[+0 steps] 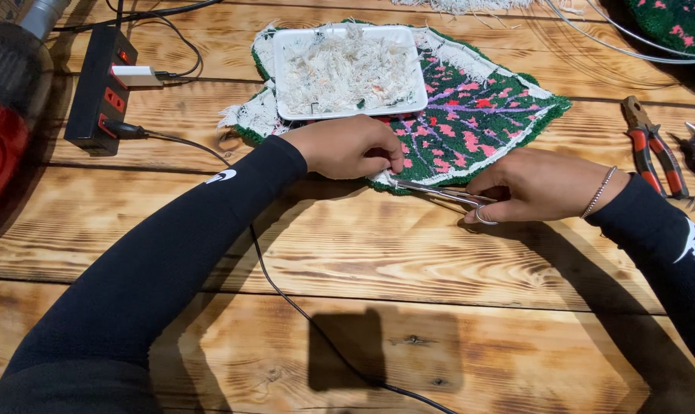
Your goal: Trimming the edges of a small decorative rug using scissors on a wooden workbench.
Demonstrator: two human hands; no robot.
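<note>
Two hands trim the rug (470,115) edge: left hand (347,146) pinches the backing at 9 o'clock; right hand (535,188) grips scissors (439,192). Judged next: a steady cut along the border.

A black power strip (100,86) with red switches lies at the upper left of the frame, a white plug (136,75) in it and a black cable (286,295) trailing toward the bottom edge. A red and black rounded object (6,107) sits at the far left. Red-handled pliers (654,146) lie at the right edge. All rest on a wooden table (363,253).
</note>
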